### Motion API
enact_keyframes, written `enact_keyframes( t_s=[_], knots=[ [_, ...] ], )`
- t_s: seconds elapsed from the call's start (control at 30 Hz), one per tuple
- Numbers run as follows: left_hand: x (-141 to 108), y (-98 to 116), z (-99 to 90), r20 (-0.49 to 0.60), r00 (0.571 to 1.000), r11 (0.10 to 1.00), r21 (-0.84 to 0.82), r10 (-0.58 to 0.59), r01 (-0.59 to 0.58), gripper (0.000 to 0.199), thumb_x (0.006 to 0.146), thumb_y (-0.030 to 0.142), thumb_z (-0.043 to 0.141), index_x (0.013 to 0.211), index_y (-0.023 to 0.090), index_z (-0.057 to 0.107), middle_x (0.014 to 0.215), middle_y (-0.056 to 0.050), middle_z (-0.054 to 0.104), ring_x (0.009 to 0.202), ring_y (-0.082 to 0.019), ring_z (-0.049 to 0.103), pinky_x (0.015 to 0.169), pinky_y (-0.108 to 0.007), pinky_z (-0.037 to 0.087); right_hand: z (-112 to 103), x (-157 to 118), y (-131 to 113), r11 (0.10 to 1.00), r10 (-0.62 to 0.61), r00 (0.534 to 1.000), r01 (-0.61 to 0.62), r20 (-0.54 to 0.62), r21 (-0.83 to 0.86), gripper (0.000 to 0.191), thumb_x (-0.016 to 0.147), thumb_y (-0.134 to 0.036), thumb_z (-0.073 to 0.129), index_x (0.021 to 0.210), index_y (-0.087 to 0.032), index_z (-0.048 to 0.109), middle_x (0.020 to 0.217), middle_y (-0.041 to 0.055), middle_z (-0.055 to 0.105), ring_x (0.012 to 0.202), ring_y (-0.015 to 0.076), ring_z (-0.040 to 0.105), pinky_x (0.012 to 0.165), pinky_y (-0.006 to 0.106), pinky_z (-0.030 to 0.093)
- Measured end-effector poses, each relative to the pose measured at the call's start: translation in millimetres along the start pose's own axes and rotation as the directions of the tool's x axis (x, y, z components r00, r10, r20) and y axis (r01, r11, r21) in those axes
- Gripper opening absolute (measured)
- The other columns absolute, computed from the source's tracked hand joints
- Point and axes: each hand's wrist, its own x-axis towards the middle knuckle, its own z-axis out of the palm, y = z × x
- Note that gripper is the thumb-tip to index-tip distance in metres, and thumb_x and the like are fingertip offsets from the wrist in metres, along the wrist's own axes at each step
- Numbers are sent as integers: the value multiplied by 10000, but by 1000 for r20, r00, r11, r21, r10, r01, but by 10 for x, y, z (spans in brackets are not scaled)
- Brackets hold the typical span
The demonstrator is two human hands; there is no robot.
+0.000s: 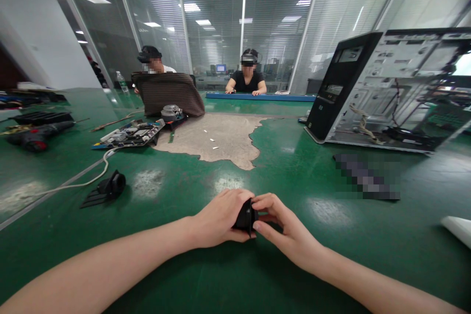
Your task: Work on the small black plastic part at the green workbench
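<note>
Just above the green tabletop, a small black part (243, 217) with a thin flat flange sits between my two hands. My left hand (224, 213) is closed around its left side, with the fingers over the top and the thumb below. From the right, my right hand (281, 225) pinches at the flange side with bent fingertips and thumb. Much of the part is covered by fingers, so its exact kind is unclear. To the left lies a black plastic duct-like piece (110, 186) with a round opening and flat slats.
An opened computer tower (382, 93) stands at the right, near a blurred dark object (364, 176). A circuit board (130, 135), a cable (99, 174) and a power drill (37, 135) lie left. Behind a brown chair back (165, 93) sits one person; another (248, 78) sits opposite.
</note>
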Motion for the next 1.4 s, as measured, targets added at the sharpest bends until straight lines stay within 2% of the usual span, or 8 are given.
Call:
enact_keyframes(
  t_s=[0.17,0.4,0.57,0.77,1.03,1.13,1.3,1.4],
  knots=[
    [2,-8,13,-2,1000,1000,5,-11,11,619,659,290,701,1135,182,322,1079,-70,518,937,-234,510,807,-351,386,5,18,-36,999,40,998,-39,46,-23,287,840,-143,477,1103,-220,391,1001,47,524,922,159,568,818,356,512],
    [-7,5,-12,13,1000,1000,-4,17,-16,619,678,252,677,1166,192,301,1132,-83,500,974,-239,501,832,-364,381,1,-24,-38,990,-95,995,98,36,-103,306,790,-87,514,1046,-233,431,1140,60,427,1079,177,471,889,342,486],
    [1,7,0,10,1000,1000,-7,-12,12,592,678,298,678,1143,198,325,1114,-81,513,955,-242,510,813,-362,383,1,-4,-27,995,-67,998,68,17,-74,191,838,-151,481,1011,-226,453,1086,58,465,1010,170,522,843,333,509],
    [7,9,1,0,1000,1000,6,-25,25,598,667,309,682,1135,188,332,1069,-73,527,903,-232,517,783,-351,393,6,-5,-41,992,-2,999,7,45,-125,324,846,-145,461,1148,-224,372,1041,64,509,939,174,558,847,379,498],
    [-1,13,-13,7,1000,1000,-16,-1,1,601,678,283,673,1156,203,318,1125,-79,511,962,-238,512,822,-365,381,-28,-26,-65,964,-144,989,144,14,-224,217,812,-131,503,1001,-234,471,1125,66,440,1085,200,462,909,379,448],
    [1,11,-2,-2,1000,1000,-12,-1,1,589,675,300,682,1134,196,329,1109,-79,515,955,-237,513,815,-359,384,-23,-8,-44,978,-119,993,116,-2,-173,176,838,-166,482,1001,-234,473,1087,63,469,1032,187,497,853,352,487],
    [0,-7,17,-10,1000,1000,-12,-17,17,606,662,303,689,1136,196,326,1084,-73,519,950,-240,513,812,-359,387,1,8,-25,990,-48,999,47,-6,-136,295,845,-158,468,1123,-231,407,1062,60,501,977,175,535,841,354,507],
    [-5,-17,18,-9,1000,1000,-11,-11,11,604,666,295,685,1138,197,321,1089,-73,513,962,-241,507,820,-358,385,3,-8,-47,987,-55,998,56,13,-151,263,836,-150,471,1085,-226,429,1042,60,497,946,173,545,824,349,514]
  ],
)
